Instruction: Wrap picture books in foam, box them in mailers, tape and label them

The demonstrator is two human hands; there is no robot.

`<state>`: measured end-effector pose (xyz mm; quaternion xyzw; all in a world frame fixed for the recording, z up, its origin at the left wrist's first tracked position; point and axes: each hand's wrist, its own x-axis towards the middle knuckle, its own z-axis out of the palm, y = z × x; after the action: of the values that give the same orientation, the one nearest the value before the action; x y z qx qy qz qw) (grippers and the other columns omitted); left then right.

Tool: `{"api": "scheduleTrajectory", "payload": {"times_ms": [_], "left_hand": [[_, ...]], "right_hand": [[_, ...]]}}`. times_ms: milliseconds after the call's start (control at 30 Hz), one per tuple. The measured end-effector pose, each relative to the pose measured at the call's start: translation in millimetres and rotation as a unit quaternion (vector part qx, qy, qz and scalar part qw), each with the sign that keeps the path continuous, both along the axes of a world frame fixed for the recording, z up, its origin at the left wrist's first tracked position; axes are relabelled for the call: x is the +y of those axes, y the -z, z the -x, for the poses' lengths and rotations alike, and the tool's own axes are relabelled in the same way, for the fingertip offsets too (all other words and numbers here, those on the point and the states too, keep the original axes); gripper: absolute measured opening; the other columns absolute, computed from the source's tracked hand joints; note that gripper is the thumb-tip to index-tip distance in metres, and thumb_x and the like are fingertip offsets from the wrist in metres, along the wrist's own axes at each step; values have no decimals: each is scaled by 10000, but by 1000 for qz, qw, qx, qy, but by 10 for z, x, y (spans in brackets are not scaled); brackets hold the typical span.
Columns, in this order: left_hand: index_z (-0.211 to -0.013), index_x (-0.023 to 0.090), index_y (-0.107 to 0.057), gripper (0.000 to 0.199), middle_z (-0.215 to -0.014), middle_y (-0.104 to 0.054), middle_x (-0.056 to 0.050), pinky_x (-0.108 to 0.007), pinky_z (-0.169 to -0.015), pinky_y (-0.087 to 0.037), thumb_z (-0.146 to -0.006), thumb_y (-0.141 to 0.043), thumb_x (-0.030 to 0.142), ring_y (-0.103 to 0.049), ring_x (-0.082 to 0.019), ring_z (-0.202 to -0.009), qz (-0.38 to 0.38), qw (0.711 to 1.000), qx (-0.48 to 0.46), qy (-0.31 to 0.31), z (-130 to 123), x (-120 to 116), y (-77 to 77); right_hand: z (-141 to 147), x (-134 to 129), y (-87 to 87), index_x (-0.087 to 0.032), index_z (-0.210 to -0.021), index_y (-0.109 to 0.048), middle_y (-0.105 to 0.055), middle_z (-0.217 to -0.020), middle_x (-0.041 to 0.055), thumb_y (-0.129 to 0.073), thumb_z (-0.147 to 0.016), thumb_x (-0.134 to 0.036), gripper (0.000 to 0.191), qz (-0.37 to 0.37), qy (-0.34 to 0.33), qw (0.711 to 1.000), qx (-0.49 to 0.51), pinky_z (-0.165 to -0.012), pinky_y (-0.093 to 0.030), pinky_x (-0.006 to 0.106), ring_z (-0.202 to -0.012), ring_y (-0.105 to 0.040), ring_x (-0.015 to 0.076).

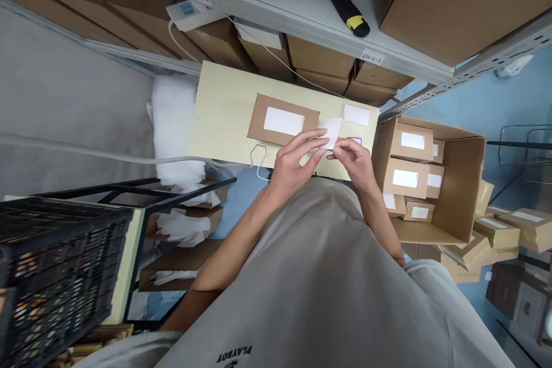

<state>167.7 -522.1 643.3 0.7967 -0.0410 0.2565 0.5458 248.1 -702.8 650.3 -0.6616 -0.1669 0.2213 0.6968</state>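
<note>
Materials: the worktable [224, 109] is a pale yellow board, smooth and long-sided. On it lies a flat brown carton [256, 121], matte cardboard, rectangular, with a white label [283, 121] on its upper face. A second white rectangular sheet [356, 114] lies flat near the table's right end. A roll of soft white wrapping [175, 121] stands off the left end; a large open cardboard box [457, 184] stands off the right end, holding small labelled cartons [411, 144].

Edges and room: bare board extends from the flat carton to the table's left edge. The right end is tighter, with the loose sheet and a small dark-edged device [354, 140] just beside the right hand [356, 164]. The near edge runs close to the wearer's grey shirt [328, 264]. Along the far edge, a thin white cable [297, 72] crosses in front of shelved cartons.

Item in hand: a white slip [332, 128], thin and paper-like, raised near the flat carton's right end, tilted, its upper corner pointed. Left hand [295, 158]: thumb and fingertips grasp its left and lower side. Right hand: thumb and forefinger pinch its lower right. Any print is illegible.
</note>
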Motion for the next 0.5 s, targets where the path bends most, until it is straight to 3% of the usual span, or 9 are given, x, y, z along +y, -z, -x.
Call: {"api": "scheduleTrajectory", "payload": {"times_ms": [233, 500], "left_hand": [[-1212, 241, -820, 221, -1307, -840, -102, -381, -1091, -658, -1121, -714, 412, -806, -226, -1239, 57, 998, 25, 6, 5, 1, -53], [-1215, 225, -768, 379, -1310, -841, -110, -403, -1110, -661, -1089, -715, 579, -820, -241, -1208, 144, 980, 133, 20, 97, 146, -83]], "right_hand": [[7, 81, 37, -286, -994, -778, -677, -1022, 15, -833, -968, -690, 409, 4, -9, 999, -32, -853, -709, 352, -912, -700, 174], [48, 304, 40, -281, -996, -755, -697, -1031, 35, -764, -1002, -731, 450, 51, -19, 997, -49, -864, -640, 365, -947, -686, 203]]}}
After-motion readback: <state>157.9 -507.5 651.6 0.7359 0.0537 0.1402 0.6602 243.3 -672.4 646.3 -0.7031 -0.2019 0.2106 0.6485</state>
